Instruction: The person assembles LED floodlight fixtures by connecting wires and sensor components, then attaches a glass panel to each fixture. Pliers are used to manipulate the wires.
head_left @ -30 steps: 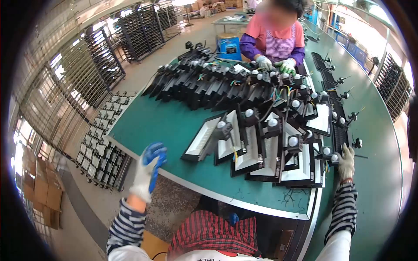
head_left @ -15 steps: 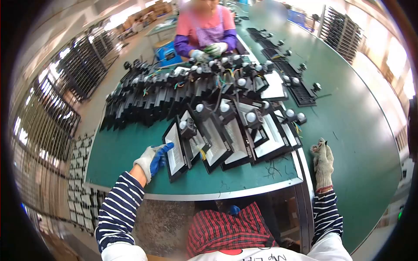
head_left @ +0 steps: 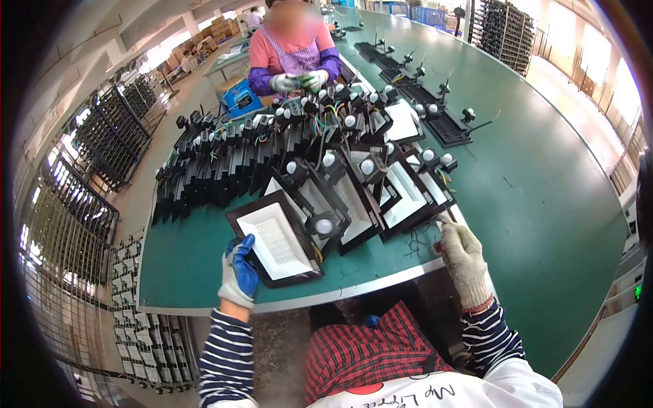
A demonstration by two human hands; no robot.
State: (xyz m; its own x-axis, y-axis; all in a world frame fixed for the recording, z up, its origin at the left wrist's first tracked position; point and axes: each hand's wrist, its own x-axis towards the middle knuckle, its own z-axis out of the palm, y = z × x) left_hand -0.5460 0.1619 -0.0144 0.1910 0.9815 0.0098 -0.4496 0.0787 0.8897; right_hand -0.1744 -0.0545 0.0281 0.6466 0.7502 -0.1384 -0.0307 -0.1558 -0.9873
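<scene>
My left hand (head_left: 241,272), in a white glove with blue-coated fingers, grips the left edge of a black-framed LED floodlight (head_left: 275,238). The floodlight's white reflector faces up toward me, and a black sensor box with a white dome (head_left: 324,226) sits at its right side. In a cream knit glove, my right hand (head_left: 464,262) is closed near the table's front corner. Something small and dark shows at its fingertips, too hidden to name. Between the hands, several more floodlights (head_left: 350,214) lean on each other, their domed sensors pointing up.
A long row of black floodlights (head_left: 238,160) covers the green table (head_left: 183,272) further back. Across it, a co-worker (head_left: 292,51) works with gloved hands. More black fixtures (head_left: 445,122) lie on the right-hand table (head_left: 537,204). Dark wire scraps (head_left: 415,239) lie near the front edge.
My left hand has tilted the nearest floodlight so its face turns up, and brought it slightly nearer. My right hand has moved left toward the table corner. The view has shifted.
</scene>
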